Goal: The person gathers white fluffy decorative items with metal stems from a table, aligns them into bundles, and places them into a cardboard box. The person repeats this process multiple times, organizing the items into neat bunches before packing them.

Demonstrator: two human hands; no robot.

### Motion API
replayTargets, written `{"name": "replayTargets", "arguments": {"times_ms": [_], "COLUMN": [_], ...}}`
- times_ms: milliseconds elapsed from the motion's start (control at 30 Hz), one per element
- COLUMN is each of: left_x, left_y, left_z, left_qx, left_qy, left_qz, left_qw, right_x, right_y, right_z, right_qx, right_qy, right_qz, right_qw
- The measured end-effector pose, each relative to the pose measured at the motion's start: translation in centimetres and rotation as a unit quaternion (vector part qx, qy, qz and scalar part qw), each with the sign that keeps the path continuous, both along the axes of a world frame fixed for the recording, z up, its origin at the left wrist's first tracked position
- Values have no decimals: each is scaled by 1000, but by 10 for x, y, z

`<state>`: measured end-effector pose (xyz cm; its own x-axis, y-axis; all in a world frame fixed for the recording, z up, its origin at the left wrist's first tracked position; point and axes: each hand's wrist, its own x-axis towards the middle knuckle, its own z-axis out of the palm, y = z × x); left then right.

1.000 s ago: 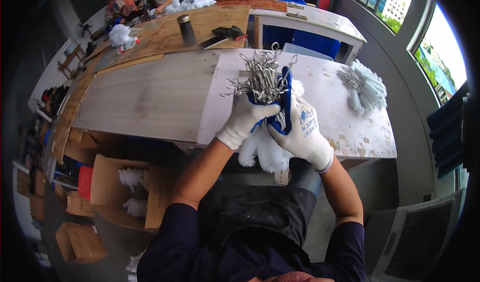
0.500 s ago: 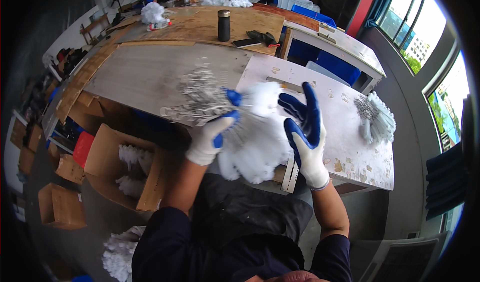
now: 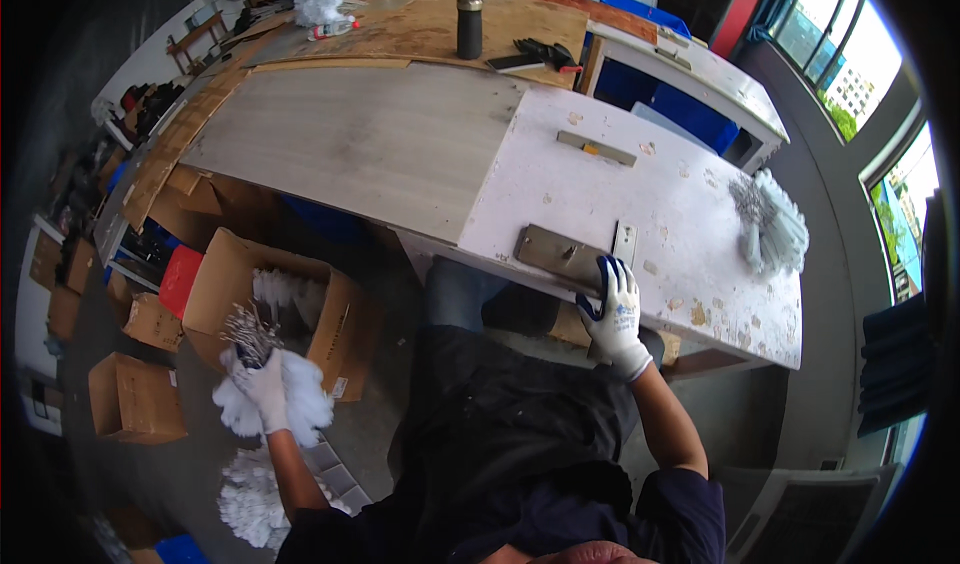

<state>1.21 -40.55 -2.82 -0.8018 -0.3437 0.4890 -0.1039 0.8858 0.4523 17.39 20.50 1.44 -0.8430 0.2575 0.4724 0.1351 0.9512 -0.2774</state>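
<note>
My left hand [image 3: 262, 384], in a white glove with blue palm, is closed around a bundle of white bottle brushes [image 3: 308, 392]. Their twisted wire stems point up and the white bristle heads hang below the hand, in front of a cardboard box [image 3: 345, 329] on the left. My right hand [image 3: 617, 326], gloved alike, lies at the near edge of the white table with fingers stretched and thumb apart. Its fingertips are at the right end of a flat metal plate [image 3: 555, 254]; whether they press on it I cannot tell. Nothing shows in that hand.
More white brushes [image 3: 285, 294] lie inside the box, and another pile [image 3: 255, 499] is on the floor below. A brush bundle [image 3: 770, 224] rests on the white table [image 3: 700, 254] at right. Farther back stand a black bottle [image 3: 469, 29], a phone [image 3: 514, 63] and dark gloves [image 3: 545, 54].
My left hand has carried the brush bundle from above the table down left to the box. My right hand has lowered to the table edge, and the metal plate is now uncovered.
</note>
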Motion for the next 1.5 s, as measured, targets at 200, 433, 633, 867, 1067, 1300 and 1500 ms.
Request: {"name": "replayTargets", "arguments": {"times_ms": [200,433,633,867,1067,1300,1500], "left_x": [50,35,29,41,53,64,82], "left_y": [21,16,45,69,92,97,61], "left_z": [-43,-113,-58,-38,-20,17,42], "left_qx": [273,139,186,175,127,99,77], "left_qy": [-104,-113,-108,-124,-115,-127,-143], "left_qz": [-55,-32,-124,-176,-166,-141,-125], "left_qw": [955,983,969,961,971,977,979], "right_x": [-5,-6,-3,-3,3,6,7], "right_y": [-2,-2,-5,-3,4,11,16], "right_z": [-30,-32,-25,-21,-23,-27,-37], "right_qx": [51,79,60,27,-5,-45,-72], "right_qy": [-115,-125,-98,-70,-64,-49,3], "right_qz": [-18,-17,-9,7,19,48,64], "right_qw": [992,989,993,997,998,997,995]}}
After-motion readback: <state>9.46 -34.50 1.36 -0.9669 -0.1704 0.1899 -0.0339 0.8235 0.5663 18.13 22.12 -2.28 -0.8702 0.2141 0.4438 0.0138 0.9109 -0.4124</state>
